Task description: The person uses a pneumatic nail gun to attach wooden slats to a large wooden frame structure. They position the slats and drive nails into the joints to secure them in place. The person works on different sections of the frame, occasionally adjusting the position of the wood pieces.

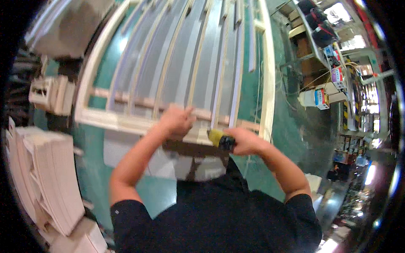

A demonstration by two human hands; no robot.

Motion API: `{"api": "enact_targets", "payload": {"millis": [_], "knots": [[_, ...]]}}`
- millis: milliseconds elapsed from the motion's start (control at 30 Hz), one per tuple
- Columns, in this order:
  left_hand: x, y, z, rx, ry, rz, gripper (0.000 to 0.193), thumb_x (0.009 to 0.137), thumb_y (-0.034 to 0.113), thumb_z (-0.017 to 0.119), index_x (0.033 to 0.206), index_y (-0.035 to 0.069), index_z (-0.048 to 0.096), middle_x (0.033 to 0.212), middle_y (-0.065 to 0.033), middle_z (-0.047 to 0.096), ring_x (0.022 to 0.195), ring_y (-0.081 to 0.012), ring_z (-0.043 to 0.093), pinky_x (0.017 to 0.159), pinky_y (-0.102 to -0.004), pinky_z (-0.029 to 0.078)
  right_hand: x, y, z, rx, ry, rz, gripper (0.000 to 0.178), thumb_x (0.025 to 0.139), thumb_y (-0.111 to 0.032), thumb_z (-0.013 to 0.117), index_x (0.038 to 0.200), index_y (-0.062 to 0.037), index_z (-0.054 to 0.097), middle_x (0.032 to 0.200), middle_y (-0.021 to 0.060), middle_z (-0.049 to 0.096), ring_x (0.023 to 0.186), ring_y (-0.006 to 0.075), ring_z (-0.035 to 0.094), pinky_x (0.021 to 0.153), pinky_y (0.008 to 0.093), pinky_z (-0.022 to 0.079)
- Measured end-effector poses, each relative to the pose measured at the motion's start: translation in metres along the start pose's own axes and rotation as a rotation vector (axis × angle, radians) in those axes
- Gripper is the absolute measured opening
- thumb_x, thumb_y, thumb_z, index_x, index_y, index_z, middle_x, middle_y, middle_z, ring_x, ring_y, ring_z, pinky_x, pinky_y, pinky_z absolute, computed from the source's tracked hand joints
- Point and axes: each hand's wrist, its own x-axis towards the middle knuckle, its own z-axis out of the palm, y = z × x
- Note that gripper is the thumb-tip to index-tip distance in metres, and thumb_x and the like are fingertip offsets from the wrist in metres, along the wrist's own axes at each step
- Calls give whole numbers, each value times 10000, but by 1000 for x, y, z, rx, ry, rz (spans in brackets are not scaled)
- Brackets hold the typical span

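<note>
Your right hand [245,142], right of centre in the frame, has its grip closed around a yellow-and-black handheld power tool [216,137], just beside the lower rail of a pale rectangular wooden frame [114,119]. Your left hand [177,121], at centre, covers part of that rail, fingers curled; blur hides whether its grip holds anything. Stacked cream boards [57,181] crowd the lower left; bulky black bags [324,36] occupy the upper right.

The handheld power tool [217,138] is yellow-green with black. The wooden frame [122,120] is pale cream, its crosspiece [141,101] pinkish-brown; the slats [200,55] pair tan with lilac, striping grey. The floor [291,135] is green, the shirt [236,215] black, the stacked boards [59,173] pinkish-beige.
</note>
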Motion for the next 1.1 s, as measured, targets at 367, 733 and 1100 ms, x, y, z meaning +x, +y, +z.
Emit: {"api": "enact_targets", "payload": {"millis": [367, 733, 1100], "knots": [[-44, -39, -3, 225, -90, 337, 1164, 663, 351, 930, 1600, 65, 302, 1279, -126, 616, 1171, -314, 609, 932, -439, 500, 59, -36, 5, -16, -43, -36, 387, 781, -92, 767, 1143, -8, 657, 984, 205, 696, 933, 356, 682, 844, 402, 526], [-36, -49, 2, 180, -66, 353, 1127, 591, 315, 952, 1548, 94, 399, 1134, -98, 689, 1093, -329, 656, 904, -447, 549, 91, -41, 4, -81, -75, 15, 476, 754, -76, 793, 1200, 0, 646, 1001, 203, 707, 918, 324, 686, 864, 379, 530], [-37, -46, -2, 182, -57, 339, 1068, 599, 288, 953, 1526, 86, 463, 1121, -108, 707, 1077, -316, 690, 863, -419, 594, 96, -45, 6, -23, -79, 10, 472, 751, -62, 757, 1206, 7, 649, 978, 193, 713, 873, 282, 682, 841, 371, 537]]}}
